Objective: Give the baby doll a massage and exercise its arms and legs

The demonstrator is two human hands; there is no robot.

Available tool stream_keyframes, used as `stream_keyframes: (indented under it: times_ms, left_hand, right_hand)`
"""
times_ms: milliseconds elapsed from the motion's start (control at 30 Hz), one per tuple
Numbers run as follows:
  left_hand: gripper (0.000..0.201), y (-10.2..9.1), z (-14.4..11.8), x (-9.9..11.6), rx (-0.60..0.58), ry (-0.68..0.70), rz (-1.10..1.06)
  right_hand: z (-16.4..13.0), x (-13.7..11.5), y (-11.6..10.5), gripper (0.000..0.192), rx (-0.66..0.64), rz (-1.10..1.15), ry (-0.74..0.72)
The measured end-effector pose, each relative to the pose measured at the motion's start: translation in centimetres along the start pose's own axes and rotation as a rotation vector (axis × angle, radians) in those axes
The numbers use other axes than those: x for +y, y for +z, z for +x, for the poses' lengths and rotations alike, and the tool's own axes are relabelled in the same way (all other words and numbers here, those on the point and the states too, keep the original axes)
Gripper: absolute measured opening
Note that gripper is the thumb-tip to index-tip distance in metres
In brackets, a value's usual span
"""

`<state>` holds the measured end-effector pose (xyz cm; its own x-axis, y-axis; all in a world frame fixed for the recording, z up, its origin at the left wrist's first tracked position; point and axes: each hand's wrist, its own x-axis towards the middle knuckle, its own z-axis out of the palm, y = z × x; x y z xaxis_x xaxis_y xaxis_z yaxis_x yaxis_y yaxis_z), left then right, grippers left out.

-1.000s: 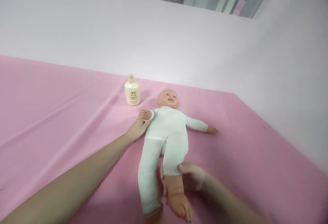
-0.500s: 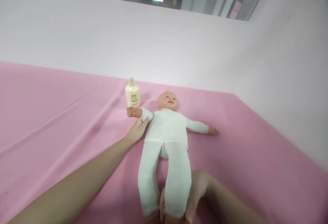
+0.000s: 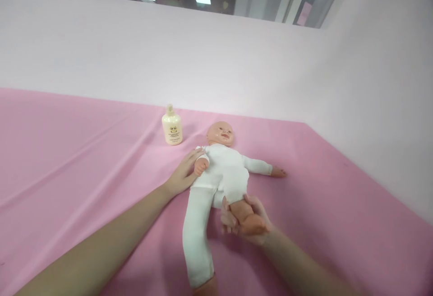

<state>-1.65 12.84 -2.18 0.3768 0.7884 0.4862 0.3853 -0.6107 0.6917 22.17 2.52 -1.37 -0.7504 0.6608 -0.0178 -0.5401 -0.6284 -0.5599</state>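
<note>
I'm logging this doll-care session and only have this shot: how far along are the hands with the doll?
Done: the doll lies face up on the pink sheet. In hand: the right hand cups its bent leg, and the left hand rests at its shoulder. Left: the lotion bottle stands apart, untouched.

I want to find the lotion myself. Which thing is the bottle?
Look at the pink sheet near the pale back wall. The bottle stands upright there, just left of the doll's head. It is small, cream-coloured, with a little picture label, unlike the white-clothed doll.
</note>
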Motion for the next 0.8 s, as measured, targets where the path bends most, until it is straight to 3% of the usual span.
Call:
stream_keyframes:
  times_ms: [67, 133, 267, 400, 500, 600, 800]
  left_hand:
    - [0.055, 0.0, 0.0, 0.0, -0.01, 0.009, -0.009]
    - [0.054, 0.2, 0.1, -0.1, 0.002, -0.005, -0.051]
    - [0.051, 0.6, 0.3, -0.8, 0.081, -0.187, -0.16]
    - [0.053, 0.9, 0.3, -2.1, 0.216, -0.372, -0.253]
    - [0.055, 0.9, 0.3, -3.0, 0.304, -0.437, -0.289]
    - [0.056, 0.9, 0.3, -3.3, 0.309, -0.431, -0.269]
    - [0.052, 0.8, 0.4, -2.2, 0.288, -0.417, -0.246]
  right_hand:
    - [0.2, -0.5, 0.3, 0.048, 0.081, 0.045, -0.012]
    - [0.4, -0.6, 0.3, 0.049, 0.078, 0.046, 0.0]
    - [0.0, 0.5, -0.4, 0.057, -0.081, -0.085, 0.094]
    - [-0.4, 0.9, -0.6, 0.067, -0.265, -0.204, 0.319]
    - [0.1, 0.0, 0.0, 0.064, -0.447, -0.415, 0.495]
    - [0.9, -1.1, 0.5, 0.062, -0.608, -0.606, 0.62]
    - [0.9, -0.8, 0.2, 0.061, -0.617, -0.575, 0.56]
